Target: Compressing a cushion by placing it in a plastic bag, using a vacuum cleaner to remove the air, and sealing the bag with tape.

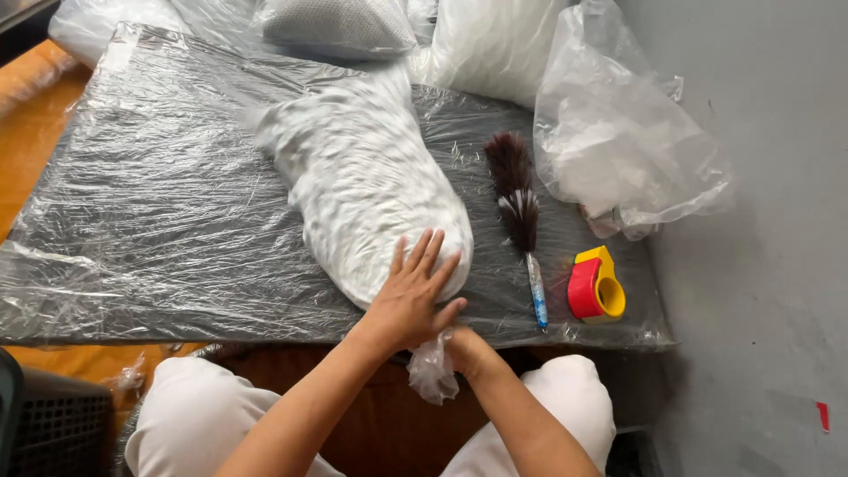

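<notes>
Currently I see the left hand (413,296) laid flat, fingers spread, on the near end of a white pillow in clear film (367,190) that lies diagonally on the worktop (159,221), a dark board under wrinkled plastic sheet. The right hand (464,346) is closed, pinching the gathered bag end (433,369) at the front edge. To the right lie a feather duster (519,208) and a red-and-yellow tape dispenser (596,284); behind them, a crumpled clear bag (618,132) against a grey wall (768,221).
</notes>
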